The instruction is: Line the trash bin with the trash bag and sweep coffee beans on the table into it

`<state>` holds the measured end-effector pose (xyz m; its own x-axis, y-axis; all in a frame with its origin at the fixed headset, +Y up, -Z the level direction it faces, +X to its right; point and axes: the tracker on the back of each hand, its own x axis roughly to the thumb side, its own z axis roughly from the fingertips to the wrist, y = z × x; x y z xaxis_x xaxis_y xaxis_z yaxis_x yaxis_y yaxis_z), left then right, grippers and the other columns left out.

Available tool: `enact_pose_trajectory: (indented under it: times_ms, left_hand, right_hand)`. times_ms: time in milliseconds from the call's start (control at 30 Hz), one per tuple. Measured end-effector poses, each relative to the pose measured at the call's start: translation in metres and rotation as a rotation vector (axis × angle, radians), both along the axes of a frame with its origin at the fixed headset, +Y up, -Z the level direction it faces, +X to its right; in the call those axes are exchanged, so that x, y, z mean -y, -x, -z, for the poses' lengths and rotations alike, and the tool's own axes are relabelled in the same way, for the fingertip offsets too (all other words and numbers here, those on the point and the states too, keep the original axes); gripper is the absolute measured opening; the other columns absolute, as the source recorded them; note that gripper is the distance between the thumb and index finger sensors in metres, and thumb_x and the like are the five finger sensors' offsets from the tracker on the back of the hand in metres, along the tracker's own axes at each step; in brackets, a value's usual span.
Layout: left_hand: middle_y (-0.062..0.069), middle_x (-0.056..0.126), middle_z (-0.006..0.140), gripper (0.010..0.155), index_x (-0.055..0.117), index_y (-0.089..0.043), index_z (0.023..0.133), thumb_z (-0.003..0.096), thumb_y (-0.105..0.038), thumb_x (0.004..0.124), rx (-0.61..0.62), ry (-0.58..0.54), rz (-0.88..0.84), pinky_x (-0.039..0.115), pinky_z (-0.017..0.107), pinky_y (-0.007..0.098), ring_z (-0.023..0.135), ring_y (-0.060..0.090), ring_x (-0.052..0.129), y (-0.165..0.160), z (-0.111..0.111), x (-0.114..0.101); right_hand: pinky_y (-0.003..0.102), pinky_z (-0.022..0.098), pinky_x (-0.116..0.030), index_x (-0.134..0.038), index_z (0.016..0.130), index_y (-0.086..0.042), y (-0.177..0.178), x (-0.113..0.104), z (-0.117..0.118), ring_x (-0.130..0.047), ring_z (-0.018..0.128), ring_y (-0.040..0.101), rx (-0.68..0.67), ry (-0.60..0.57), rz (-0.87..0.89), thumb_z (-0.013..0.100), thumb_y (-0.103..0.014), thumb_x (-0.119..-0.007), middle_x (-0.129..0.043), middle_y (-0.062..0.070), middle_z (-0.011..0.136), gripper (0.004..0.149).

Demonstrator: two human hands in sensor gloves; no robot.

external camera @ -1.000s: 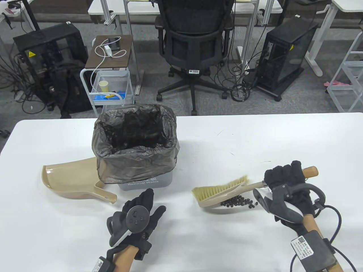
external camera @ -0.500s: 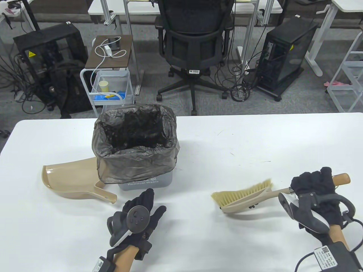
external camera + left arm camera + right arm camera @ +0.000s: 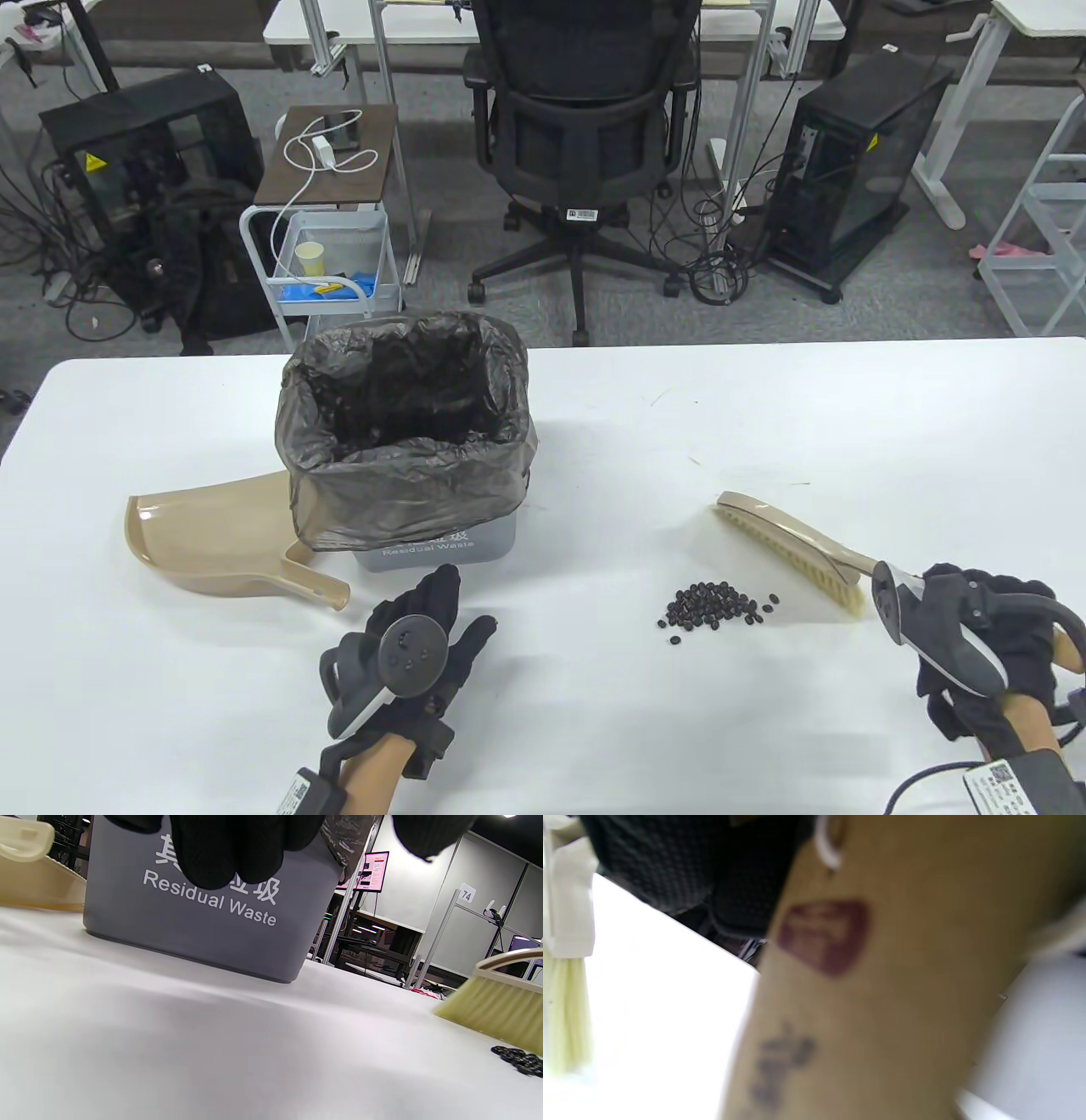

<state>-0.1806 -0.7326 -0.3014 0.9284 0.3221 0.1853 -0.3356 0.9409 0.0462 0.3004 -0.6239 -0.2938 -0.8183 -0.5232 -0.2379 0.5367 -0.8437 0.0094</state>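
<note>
Right hand grip clamped on beige hand brush; left hand relaxed, empty. Sweep dark coffee beans gently toward tan plastic dustpan.

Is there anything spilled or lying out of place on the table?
Yes. A small pile of coffee beans lies loose on the white table, right of the lined trash bin, beside the brush. Nothing else stands out.

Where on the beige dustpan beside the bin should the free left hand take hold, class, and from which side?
Grip the dustpan by its stub handle, which points toward the left hand. Come from the near side, just right of the handle's tip. The scoop's wide mouth faces left and its far side sits against the lined trash bin, so only the handle looks free.
</note>
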Motion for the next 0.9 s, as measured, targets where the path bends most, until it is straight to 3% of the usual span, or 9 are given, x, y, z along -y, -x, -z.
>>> enact_pose_trajectory:
  times_ms: [267,433,567,767,900]
  left_hand:
    - [0.015,0.069,0.114,0.076,0.051,-0.013,0.113,0.0569,-0.061,0.068,-0.002,0.001,-0.002,0.052,0.076,0.064,0.099,0.039,0.075,0.001,0.000,0.000]
    - [0.015,0.069,0.114,0.076,0.051,-0.013,0.113,0.0569,-0.061,0.068,0.001,-0.001,-0.002,0.052,0.076,0.064,0.099,0.039,0.075,0.001,0.000,0.000]
    - [0.015,0.069,0.114,0.076,0.051,-0.013,0.113,0.0569,-0.061,0.068,-0.001,-0.004,-0.010,0.052,0.076,0.064,0.099,0.039,0.075,0.001,0.000,-0.001]
    - [0.015,0.069,0.114,0.076,0.051,-0.013,0.113,0.0569,-0.061,0.068,-0.003,-0.003,-0.010,0.052,0.076,0.064,0.099,0.039,0.075,0.002,0.000,-0.001]
    - [0.014,0.069,0.114,0.076,0.051,-0.013,0.113,0.0570,-0.061,0.068,-0.005,-0.002,-0.008,0.052,0.076,0.064,0.099,0.039,0.075,0.002,0.000,-0.001]
  right_hand:
    - [0.043,0.033,-0.085,-0.077,0.081,-0.028,0.045,-0.007,-0.004,-0.100,0.021,0.015,-0.026,0.089,0.004,0.033,-0.046,-0.084,-0.100,-0.007,0.050,0.052]
    - [0.042,0.033,-0.085,-0.075,0.082,-0.027,0.062,-0.007,-0.004,-0.101,0.022,0.014,-0.035,0.084,-0.029,0.034,-0.046,-0.083,-0.100,-0.007,0.051,0.053]
    - [0.043,0.034,-0.085,-0.075,0.084,-0.026,0.061,-0.013,-0.003,-0.101,0.023,0.014,0.001,0.064,-0.011,0.034,-0.045,-0.084,-0.100,-0.006,0.054,0.054]
    - [0.043,0.036,-0.084,-0.070,0.088,-0.023,0.035,-0.026,0.006,-0.100,0.027,0.014,0.111,-0.028,0.158,0.037,-0.042,-0.083,-0.098,-0.005,0.058,0.056]
    - [0.044,0.039,-0.083,-0.066,0.091,-0.021,0.028,-0.019,0.010,-0.100,0.031,0.014,0.139,-0.128,0.251,0.038,-0.040,-0.081,-0.095,-0.004,0.061,0.058]
